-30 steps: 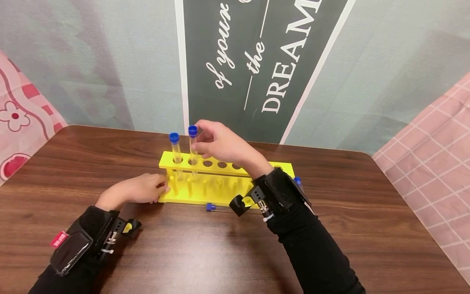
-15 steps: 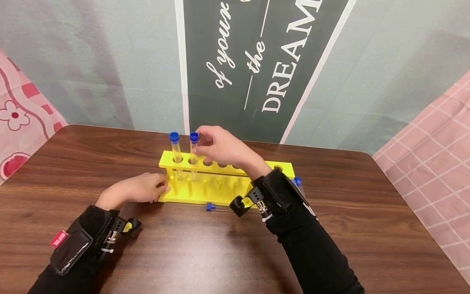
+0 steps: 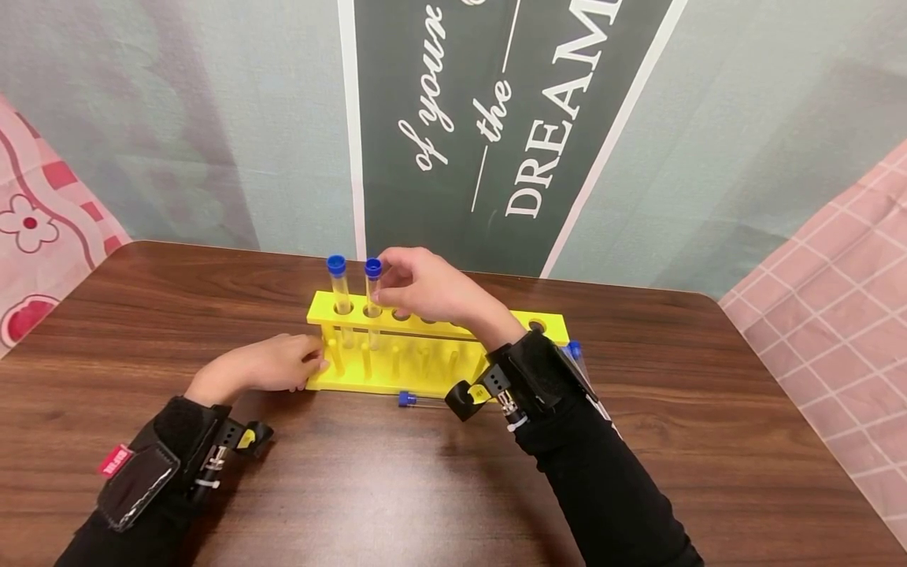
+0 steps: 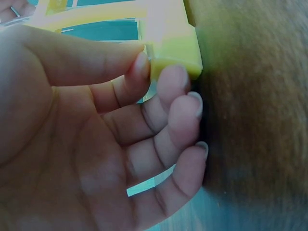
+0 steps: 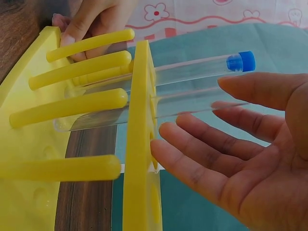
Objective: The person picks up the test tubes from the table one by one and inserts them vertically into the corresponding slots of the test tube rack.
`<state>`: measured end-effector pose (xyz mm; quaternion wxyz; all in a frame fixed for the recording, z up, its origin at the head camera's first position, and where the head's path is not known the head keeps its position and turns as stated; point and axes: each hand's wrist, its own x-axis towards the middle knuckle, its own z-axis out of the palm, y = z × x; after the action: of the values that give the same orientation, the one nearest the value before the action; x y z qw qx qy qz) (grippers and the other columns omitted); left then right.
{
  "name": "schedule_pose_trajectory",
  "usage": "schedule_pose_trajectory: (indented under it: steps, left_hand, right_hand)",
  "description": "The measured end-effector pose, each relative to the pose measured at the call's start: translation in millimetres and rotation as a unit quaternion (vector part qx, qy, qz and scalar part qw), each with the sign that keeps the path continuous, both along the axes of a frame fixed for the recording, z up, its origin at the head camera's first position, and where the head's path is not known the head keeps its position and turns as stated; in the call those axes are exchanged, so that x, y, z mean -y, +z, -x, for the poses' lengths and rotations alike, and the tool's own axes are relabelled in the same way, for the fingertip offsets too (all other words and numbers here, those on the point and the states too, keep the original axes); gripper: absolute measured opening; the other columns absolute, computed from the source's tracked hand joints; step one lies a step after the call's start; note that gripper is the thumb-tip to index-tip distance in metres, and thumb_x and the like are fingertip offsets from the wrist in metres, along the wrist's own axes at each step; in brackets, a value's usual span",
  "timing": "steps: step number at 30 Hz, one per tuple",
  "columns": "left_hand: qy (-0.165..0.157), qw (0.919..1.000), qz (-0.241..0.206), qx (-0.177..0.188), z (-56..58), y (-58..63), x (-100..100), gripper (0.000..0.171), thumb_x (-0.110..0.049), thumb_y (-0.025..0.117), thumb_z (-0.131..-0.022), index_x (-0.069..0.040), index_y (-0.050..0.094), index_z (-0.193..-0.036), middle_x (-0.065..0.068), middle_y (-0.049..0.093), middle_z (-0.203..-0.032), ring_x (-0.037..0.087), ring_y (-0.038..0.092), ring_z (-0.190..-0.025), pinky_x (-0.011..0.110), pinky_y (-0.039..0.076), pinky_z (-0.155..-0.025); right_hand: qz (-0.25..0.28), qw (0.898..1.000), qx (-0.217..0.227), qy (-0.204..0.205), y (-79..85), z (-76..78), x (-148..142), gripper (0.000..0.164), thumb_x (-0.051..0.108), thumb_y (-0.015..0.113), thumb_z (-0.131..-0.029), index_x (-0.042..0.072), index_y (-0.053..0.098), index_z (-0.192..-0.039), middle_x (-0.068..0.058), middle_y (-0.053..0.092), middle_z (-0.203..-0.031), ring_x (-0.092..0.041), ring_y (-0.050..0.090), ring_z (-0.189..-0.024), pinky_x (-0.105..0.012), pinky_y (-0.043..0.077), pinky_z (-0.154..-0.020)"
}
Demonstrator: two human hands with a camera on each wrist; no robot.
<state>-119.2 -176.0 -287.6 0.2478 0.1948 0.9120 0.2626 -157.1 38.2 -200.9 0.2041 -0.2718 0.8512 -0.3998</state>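
My right hand (image 3: 435, 291) pinches a clear test tube (image 3: 372, 285) with a blue cap between thumb and index finger. This tube stands in the second hole from the left of a yellow test tube rack (image 3: 397, 323). In the right wrist view, the tube's body (image 5: 180, 104) passes through the rack's top bar (image 5: 136, 159), and the other fingers spread near that bar. A second capped tube (image 3: 341, 293) stands in the leftmost hole. My left hand (image 3: 272, 364) grips the rack's left end low down; its thumb and index finger meet at the yellow corner (image 4: 175, 55).
One blue-capped tube (image 3: 407, 399) lies along the rack's front edge, partly hidden by the right wrist camera. More blue-capped tubes (image 3: 575, 349) are at the rack's right end, partly behind the sleeve. A printed cloth (image 3: 283, 118) hangs behind the brown table (image 3: 340, 480).
My right hand has moved down a little, and the tube it pinches has sunk lower in the second hole. The left hand and the rack have stayed in place.
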Motion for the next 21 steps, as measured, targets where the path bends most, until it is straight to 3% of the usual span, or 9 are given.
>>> schedule_pose_trajectory:
  steps: [6,15,21]
  left_hand:
    - [0.002,1.0,-0.001,0.001,-0.4,0.0,-0.1,0.017,-0.012,0.044,-0.096,-0.004,0.049,-0.081,0.002,0.049,-0.063,0.013,0.044,-0.054,0.028,0.038,-0.052]
    - [0.002,1.0,-0.001,0.002,-0.4,0.3,0.5,0.018,-0.012,0.044,-0.096,-0.005,0.049,-0.08,0.002,0.05,-0.063,0.013,0.044,-0.053,0.028,0.038,-0.052]
    - [0.01,1.0,-0.001,0.0,0.0,0.9,1.6,0.019,-0.011,0.044,-0.096,-0.006,0.049,-0.078,0.002,0.049,-0.062,0.013,0.044,-0.053,0.028,0.038,-0.052]
  right_hand:
    - [0.007,1.0,0.008,-0.011,1.3,-2.2,-4.0,0.023,0.009,0.06,-0.088,0.004,0.054,-0.109,-0.008,0.062,-0.098,-0.021,0.061,-0.086,-0.031,0.052,-0.068]
    - [-0.002,0.999,-0.003,-0.033,3.9,-9.7,-17.0,0.024,0.01,0.061,-0.087,0.006,0.054,-0.109,-0.006,0.062,-0.095,-0.023,0.061,-0.083,-0.038,0.05,-0.071]
    - [-0.032,0.997,-0.067,-0.02,4.5,-20.7,-27.7,0.027,0.013,0.064,-0.085,0.006,0.055,-0.109,-0.005,0.063,-0.096,-0.017,0.058,-0.089,-0.029,0.048,-0.074]
